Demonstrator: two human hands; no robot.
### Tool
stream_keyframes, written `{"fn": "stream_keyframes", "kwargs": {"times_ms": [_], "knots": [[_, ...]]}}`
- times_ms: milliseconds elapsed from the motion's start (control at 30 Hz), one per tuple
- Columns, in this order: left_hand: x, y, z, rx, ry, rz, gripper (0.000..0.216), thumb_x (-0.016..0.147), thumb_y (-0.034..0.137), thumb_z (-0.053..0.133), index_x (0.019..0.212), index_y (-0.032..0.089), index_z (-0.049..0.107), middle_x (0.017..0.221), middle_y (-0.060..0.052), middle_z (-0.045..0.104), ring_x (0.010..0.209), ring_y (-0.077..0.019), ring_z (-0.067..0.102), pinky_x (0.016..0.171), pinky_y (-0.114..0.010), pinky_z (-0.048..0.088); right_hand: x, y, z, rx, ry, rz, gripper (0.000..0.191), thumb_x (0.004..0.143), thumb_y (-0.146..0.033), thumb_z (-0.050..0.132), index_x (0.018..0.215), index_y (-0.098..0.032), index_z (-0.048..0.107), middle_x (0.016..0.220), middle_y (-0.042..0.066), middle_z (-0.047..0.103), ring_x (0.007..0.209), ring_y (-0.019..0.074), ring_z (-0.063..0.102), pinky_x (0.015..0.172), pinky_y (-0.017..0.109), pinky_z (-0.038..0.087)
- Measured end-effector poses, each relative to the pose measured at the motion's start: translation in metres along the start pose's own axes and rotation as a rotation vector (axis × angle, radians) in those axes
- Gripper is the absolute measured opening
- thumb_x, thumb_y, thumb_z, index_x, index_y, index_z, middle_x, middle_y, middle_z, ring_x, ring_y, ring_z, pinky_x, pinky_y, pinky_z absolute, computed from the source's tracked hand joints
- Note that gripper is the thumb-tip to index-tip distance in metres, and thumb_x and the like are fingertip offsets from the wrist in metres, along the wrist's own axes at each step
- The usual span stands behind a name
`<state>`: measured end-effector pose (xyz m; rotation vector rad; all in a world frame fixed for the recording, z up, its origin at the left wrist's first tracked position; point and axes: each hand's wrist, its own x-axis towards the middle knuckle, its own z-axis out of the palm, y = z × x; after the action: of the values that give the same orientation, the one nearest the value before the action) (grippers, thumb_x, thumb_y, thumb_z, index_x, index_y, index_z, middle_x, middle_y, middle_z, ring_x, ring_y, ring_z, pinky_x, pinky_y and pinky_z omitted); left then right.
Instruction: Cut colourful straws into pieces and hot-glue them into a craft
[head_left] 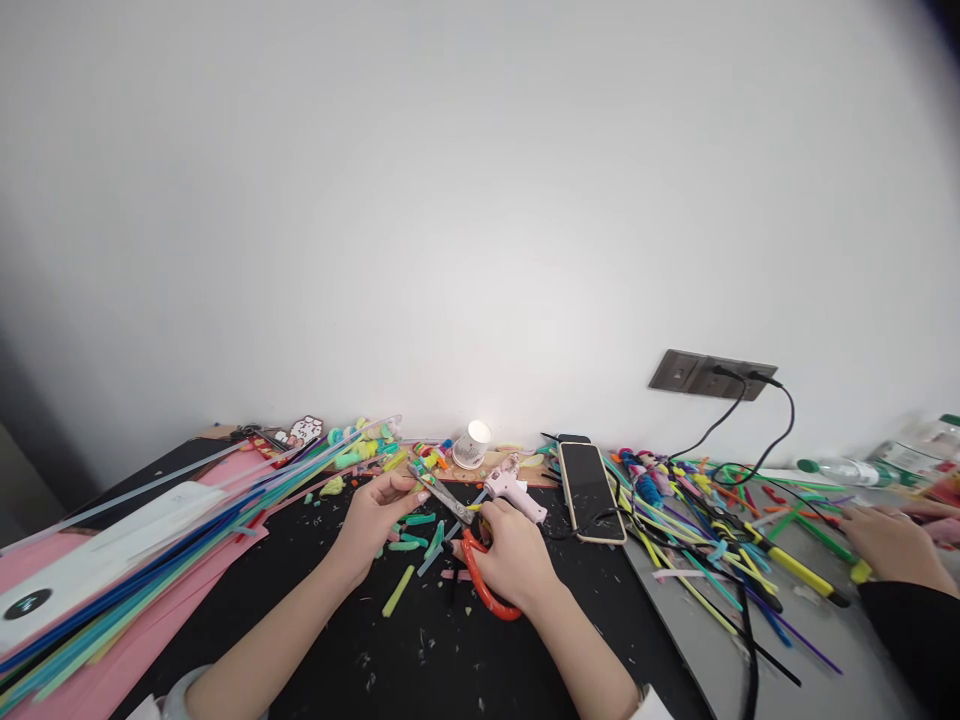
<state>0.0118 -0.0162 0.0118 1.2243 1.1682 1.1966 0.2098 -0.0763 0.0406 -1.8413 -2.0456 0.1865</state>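
My right hand (514, 555) is closed on a pair of scissors (451, 502) with red-orange handles. The blades point up and left toward my left hand (382, 515). Thumb and fingers of my left hand pinch together beside the blade tips; a small greenish bit shows there, but I cannot make out what is held. Below the blades lie short cut pieces of fuzzy pipe cleaner, among them a yellow-green piece (398, 591) and a teal piece (420, 519). Just behind my right hand is a pale pink glue gun (517, 494).
A paper cup (472, 446) stands near the wall. Right of the glue gun lies a phone (591, 490). Long pipe cleaners and a white box (105, 560) cover the left side. Yellow-handled pliers (795, 567), cords and another person's hand (896, 548) are at the right.
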Motion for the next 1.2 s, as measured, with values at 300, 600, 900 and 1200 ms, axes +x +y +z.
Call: {"fn": "stream_keyframes", "kwargs": {"times_ms": [300, 600, 900, 1200], "knots": [[-0.0007, 0.0021, -0.0001, 0.017, -0.002, -0.002, 0.035, 0.06, 0.045, 0.077, 0.07, 0.02, 0.054, 0.078, -0.002, 0.068, 0.073, -0.0204, 0.065, 0.039, -0.018, 0.037, 0.0002, 0.0033, 0.0063, -0.027, -0.002, -0.037, 0.03, 0.079, -0.045, 0.065, 0.087, -0.019, 0.051, 0.09, 0.005, 0.061, 0.076, 0.0191, 0.057, 0.061, 0.027, 0.03], [-0.0008, 0.0001, 0.0003, 0.056, -0.016, 0.005, 0.036, 0.061, 0.045, 0.076, 0.067, 0.02, 0.051, 0.075, -0.001, 0.065, 0.069, -0.0183, 0.062, 0.04, -0.017, 0.035, -0.001, 0.0027, 0.0085, -0.013, -0.028, -0.055, 0.025, 0.081, -0.04, 0.062, 0.089, -0.02, 0.049, 0.093, 0.005, 0.06, 0.08, 0.021, 0.058, 0.064, 0.029, 0.035], [-0.0031, 0.0039, 0.0022, 0.07, -0.015, 0.011, 0.035, 0.06, 0.046, 0.075, 0.066, 0.02, 0.052, 0.074, -0.002, 0.066, 0.064, -0.0165, 0.061, 0.04, -0.017, 0.034, -0.001, 0.0, 0.0027, -0.015, -0.019, -0.028, 0.028, 0.081, -0.045, 0.064, 0.083, -0.019, 0.055, 0.088, 0.003, 0.061, 0.075, 0.0176, 0.057, 0.059, 0.027, 0.029], [-0.0046, 0.0067, 0.0023, 0.058, -0.007, -0.012, 0.038, 0.057, 0.049, 0.078, 0.067, 0.018, 0.059, 0.074, -0.004, 0.07, 0.065, -0.0189, 0.064, 0.042, -0.019, 0.036, 0.0013, 0.001, 0.0051, -0.079, -0.006, -0.004, 0.027, 0.084, -0.042, 0.061, 0.073, -0.017, 0.059, 0.08, 0.003, 0.061, 0.067, 0.0143, 0.054, 0.055, 0.026, 0.022]]}}
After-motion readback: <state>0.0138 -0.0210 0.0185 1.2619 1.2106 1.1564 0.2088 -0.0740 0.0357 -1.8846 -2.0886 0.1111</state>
